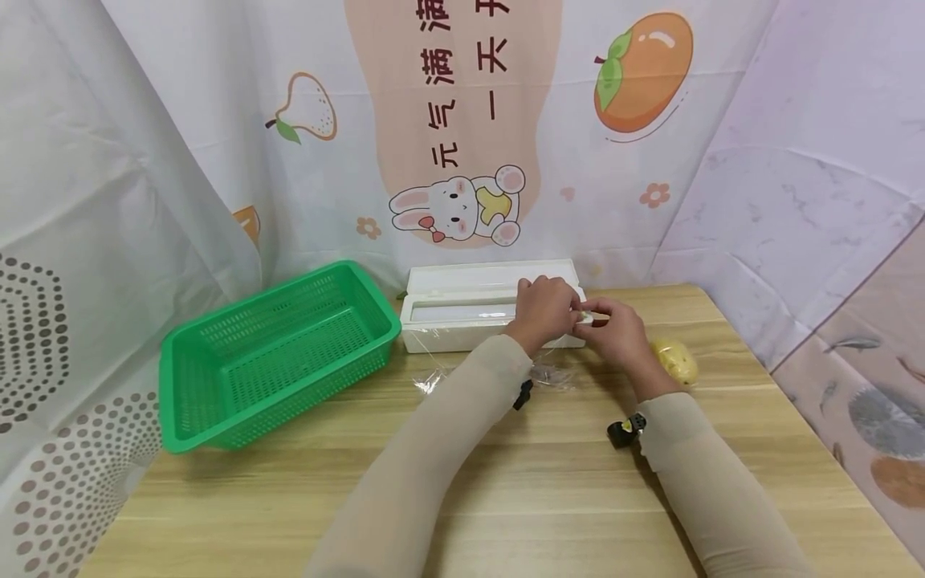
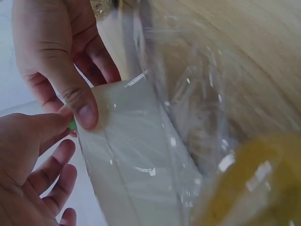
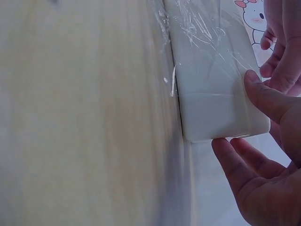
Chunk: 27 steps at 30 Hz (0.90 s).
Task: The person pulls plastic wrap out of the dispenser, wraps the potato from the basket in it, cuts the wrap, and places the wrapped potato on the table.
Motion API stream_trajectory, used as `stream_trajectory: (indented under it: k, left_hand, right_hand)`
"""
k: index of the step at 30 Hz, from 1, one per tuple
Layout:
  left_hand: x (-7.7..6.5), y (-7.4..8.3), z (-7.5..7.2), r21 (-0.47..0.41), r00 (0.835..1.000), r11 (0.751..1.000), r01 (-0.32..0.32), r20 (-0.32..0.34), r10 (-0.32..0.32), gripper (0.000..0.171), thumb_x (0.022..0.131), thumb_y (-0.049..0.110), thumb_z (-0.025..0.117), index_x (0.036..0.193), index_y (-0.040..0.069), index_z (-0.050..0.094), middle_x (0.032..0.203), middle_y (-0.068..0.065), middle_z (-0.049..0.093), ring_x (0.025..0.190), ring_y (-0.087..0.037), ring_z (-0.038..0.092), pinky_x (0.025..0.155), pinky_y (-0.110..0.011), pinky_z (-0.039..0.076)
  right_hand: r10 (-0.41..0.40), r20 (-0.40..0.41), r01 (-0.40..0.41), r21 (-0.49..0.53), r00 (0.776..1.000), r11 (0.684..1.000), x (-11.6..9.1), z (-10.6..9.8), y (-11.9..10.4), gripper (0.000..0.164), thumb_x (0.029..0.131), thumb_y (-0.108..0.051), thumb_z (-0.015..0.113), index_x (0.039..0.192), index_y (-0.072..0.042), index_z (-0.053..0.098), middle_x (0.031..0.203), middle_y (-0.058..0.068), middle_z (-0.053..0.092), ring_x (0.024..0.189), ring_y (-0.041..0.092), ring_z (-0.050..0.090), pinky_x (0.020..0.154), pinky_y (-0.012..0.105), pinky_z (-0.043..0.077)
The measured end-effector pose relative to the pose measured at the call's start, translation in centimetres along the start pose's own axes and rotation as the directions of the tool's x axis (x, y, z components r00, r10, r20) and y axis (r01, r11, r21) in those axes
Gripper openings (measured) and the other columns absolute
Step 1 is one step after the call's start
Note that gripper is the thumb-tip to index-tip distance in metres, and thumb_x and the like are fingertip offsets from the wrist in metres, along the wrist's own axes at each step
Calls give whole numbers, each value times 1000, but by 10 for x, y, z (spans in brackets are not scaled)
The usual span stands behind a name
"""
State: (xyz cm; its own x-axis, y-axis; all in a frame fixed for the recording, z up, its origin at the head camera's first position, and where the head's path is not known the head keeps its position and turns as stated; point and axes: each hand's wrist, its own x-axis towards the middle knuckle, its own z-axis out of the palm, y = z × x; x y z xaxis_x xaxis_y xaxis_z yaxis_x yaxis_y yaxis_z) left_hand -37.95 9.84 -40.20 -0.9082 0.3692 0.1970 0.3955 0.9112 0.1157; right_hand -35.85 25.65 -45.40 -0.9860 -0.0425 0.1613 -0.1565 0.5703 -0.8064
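Observation:
A white cling film box (image 1: 462,339) with its lid (image 1: 491,278) raised lies at the back of the table. My right hand (image 1: 620,333) grips its right end, thumb on the film-covered front face and fingers round the end, as the right wrist view shows. At the same end, the thumb and index finger of my left hand (image 1: 543,309) pinch a small green piece (image 2: 72,125) at the box's top edge. Clear film (image 1: 552,376) hangs down the front onto the table. A yellow thing under clear film (image 2: 261,183) shows close up in the left wrist view.
A green plastic basket (image 1: 282,409) stands on the left of the wooden table (image 1: 535,498). To the right of my right hand lies a yellow lump (image 1: 679,361) that looks film-wrapped. A printed curtain (image 1: 311,185) hangs right behind the box.

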Motion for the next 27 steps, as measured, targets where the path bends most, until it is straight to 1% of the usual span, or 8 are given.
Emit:
stream_trajectory:
  k: [5, 9, 12, 16, 18, 23, 27]
  left_hand:
    - [1, 2, 1, -17, 1000, 1000, -7, 3, 7, 13, 97, 46, 70, 93, 39, 80, 88, 18, 69, 89, -12, 55, 83, -38, 37]
    - [1, 1, -3, 30, 1000, 1000, -1, 23, 1, 14, 97, 48, 69, 94, 41, 81, 90, 19, 68, 90, -12, 52, 85, -39, 35]
    - [1, 0, -6, 66, 999, 998, -8, 38, 5, 12, 97, 46, 70, 94, 42, 81, 90, 19, 66, 90, -13, 49, 88, -40, 33]
    - [3, -1, -7, 100, 998, 995, -28, 54, 23, 12, 96, 45, 71, 93, 40, 81, 91, 19, 64, 91, -13, 48, 90, -41, 32]
    - [3, 0, -8, 120, 998, 992, -28, 66, 20, 12, 96, 47, 71, 91, 40, 80, 91, 19, 64, 93, -13, 47, 92, -41, 32]
    - [2, 1, -11, 175, 997, 984, -32, 69, 20, 15, 95, 50, 71, 86, 40, 78, 90, 21, 64, 94, -11, 47, 92, -41, 31]
    - [1, -2, -12, 179, 996, 982, -56, 72, 44, 16, 95, 48, 71, 83, 38, 76, 90, 20, 63, 93, -12, 46, 91, -42, 31]
  right_hand:
    - [-3, 6, 3, 7, 1000, 1000, 1, 1, 0, 42, 87, -28, 84, 124, -12, 71, 144, 14, 62, 120, 42, 67, 88, 49, 60]
    - [1, 4, -1, 2, 1000, 1000, 1, 1, -1, 44, 86, -33, 85, 124, -14, 71, 145, 14, 61, 119, 41, 68, 89, 48, 60]
    - [-6, 2, 6, -5, 1000, 1000, 0, 0, -2, 46, 86, -36, 85, 125, -15, 71, 143, 14, 63, 118, 40, 69, 88, 48, 61]
    - [-10, -1, 10, -11, 1000, 1000, -1, -1, -3, 47, 87, -34, 85, 126, -13, 71, 140, 15, 65, 116, 40, 70, 86, 47, 61]
    - [-7, 1, 7, -9, 1000, 1000, -1, -1, -3, 48, 86, -34, 86, 126, -12, 71, 138, 15, 66, 115, 39, 70, 85, 44, 62]
    - [-5, 3, 5, -12, 1000, 1000, 1, 1, -3, 50, 85, -35, 87, 126, -11, 72, 133, 15, 69, 113, 35, 72, 83, 40, 62]
    - [-5, -4, 5, -14, 1000, 1000, 1, 1, -3, 48, 86, -32, 87, 127, -11, 72, 132, 17, 70, 114, 36, 72, 81, 38, 62]
